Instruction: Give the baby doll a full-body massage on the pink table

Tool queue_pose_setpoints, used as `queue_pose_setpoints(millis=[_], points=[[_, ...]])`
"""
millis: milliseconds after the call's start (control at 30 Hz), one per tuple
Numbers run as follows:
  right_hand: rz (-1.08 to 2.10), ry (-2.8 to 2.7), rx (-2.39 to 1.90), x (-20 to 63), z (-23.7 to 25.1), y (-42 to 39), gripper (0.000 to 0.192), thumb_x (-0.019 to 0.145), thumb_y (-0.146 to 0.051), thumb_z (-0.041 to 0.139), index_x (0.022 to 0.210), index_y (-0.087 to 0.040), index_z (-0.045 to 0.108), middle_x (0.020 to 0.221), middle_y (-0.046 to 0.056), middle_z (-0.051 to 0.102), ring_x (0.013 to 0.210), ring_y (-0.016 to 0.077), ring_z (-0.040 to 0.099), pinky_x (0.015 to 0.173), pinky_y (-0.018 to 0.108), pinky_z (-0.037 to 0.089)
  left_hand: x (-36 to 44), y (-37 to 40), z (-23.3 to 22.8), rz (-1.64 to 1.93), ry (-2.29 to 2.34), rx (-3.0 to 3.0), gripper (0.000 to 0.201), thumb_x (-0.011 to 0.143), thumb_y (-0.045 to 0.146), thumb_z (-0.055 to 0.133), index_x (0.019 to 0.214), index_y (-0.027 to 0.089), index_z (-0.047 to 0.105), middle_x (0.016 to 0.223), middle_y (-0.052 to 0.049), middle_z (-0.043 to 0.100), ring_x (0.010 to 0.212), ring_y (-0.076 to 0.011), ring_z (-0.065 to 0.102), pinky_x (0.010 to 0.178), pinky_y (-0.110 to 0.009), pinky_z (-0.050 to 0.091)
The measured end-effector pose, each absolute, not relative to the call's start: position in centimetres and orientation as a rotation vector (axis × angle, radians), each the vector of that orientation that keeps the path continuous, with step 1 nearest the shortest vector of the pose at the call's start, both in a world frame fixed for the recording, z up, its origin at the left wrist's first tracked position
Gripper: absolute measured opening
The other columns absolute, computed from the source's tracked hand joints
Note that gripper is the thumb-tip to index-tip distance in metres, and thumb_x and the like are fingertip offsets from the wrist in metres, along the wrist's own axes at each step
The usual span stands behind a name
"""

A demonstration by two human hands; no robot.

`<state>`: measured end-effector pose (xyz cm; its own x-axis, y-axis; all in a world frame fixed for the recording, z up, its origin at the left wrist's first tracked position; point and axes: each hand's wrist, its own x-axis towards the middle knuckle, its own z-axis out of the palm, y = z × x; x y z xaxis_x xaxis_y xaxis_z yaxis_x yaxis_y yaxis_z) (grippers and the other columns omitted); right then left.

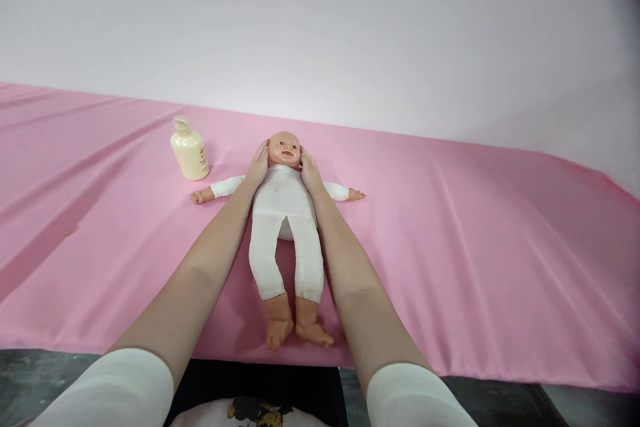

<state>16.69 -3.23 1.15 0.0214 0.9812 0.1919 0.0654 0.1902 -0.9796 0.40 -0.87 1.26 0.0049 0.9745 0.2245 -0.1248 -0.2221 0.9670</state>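
a plastic baby doll in a white cloth bodysuit [284, 207] is lying on its back in the middle of the table covered with a pink satin cloth [475, 247], its bald head pointing to 12 o'clock and its bare feet pointing to 6 o'clock, close to the near edge of the cloth. the doll's arms are spreading out to 9 o'clock and 3 o'clock, flat on the cloth, and its legs are lying side by side.

the left hand [258, 165] is resting against the side of the doll's head at 9 o'clock, fingers lying flat along the cheek and temple, an open grip that is cupping rather than clenching. the right hand [309, 171] is doing the same at 3 o'clock of the head, fingers extended and touching the ear area. both hands are pressing the head between them, and both bare forearms are running along either side of the doll's body, with white sleeves showing at the bottom of the view.

a cream-coloured plastic pump bottle [189, 150] is standing upright on the cloth at about 10 o'clock from the doll's head, just beside the doll's outstretched arm and apart from the left hand. behind the table, at 12 o'clock, a pale lilac backdrop [320, 27] is filling the upper part of the view.
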Motion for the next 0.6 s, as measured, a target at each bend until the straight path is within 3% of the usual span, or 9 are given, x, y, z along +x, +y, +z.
queue_pose_setpoints(millis=[133,233,300,433,600], points=[[1.057,-1.225,-1.129,16.5,1.3,-3.3,0.061,0.096,-0.043,0.036,0.154,-0.024,0.041,0.158,0.002,0.051,0.139,0.0221,0.056,0.117,0.046,0.049,0.4,-1.2,1.6,1.394,0.975,1.278,0.060,0.098,0.055,0.050,0.149,0.024,0.048,0.161,-0.007,0.046,0.154,-0.0243,0.036,0.129,-0.042,0.025],[1.075,-1.283,-1.104,16.7,1.4,-3.4,0.063,0.095,-0.050,0.038,0.153,-0.027,0.042,0.159,0.001,0.049,0.141,0.0227,0.054,0.118,0.048,0.047,0.4,-1.2,1.6,1.364,0.984,1.304,0.067,0.094,0.051,0.059,0.153,0.025,0.043,0.165,-0.006,0.039,0.156,-0.0260,0.031,0.130,-0.042,0.024],[1.048,-1.322,-1.123,16.8,1.4,-3.5,0.073,0.090,-0.060,0.047,0.155,-0.027,0.039,0.164,0.001,0.042,0.150,0.0246,0.044,0.123,0.049,0.040,0.4,-1.2,1.4,1.338,1.011,1.358,0.081,0.086,0.048,0.070,0.156,0.024,0.037,0.168,-0.008,0.031,0.158,-0.0284,0.026,0.130,-0.042,0.022],[0.981,-1.406,-1.160,17.1,1.3,-3.7,0.113,0.071,-0.069,0.071,0.162,-0.021,0.025,0.172,0.005,0.023,0.160,0.0259,0.022,0.132,0.045,0.023,0.2,-0.9,0.7,1.286,1.060,1.485,0.108,0.071,0.039,0.082,0.160,0.021,0.024,0.171,-0.013,0.020,0.160,-0.0325,0.017,0.131,-0.044,0.019],[1.044,-1.425,-1.125,17.1,1.4,-4.0,0.130,0.064,-0.058,0.078,0.164,-0.010,0.010,0.172,0.012,0.021,0.159,0.0271,0.027,0.131,0.041,0.026,-0.3,-0.3,0.1,1.256,0.987,1.552,0.115,0.068,0.043,0.082,0.162,0.024,0.019,0.171,-0.011,0.016,0.160,-0.0353,0.011,0.131,-0.049,0.017]])
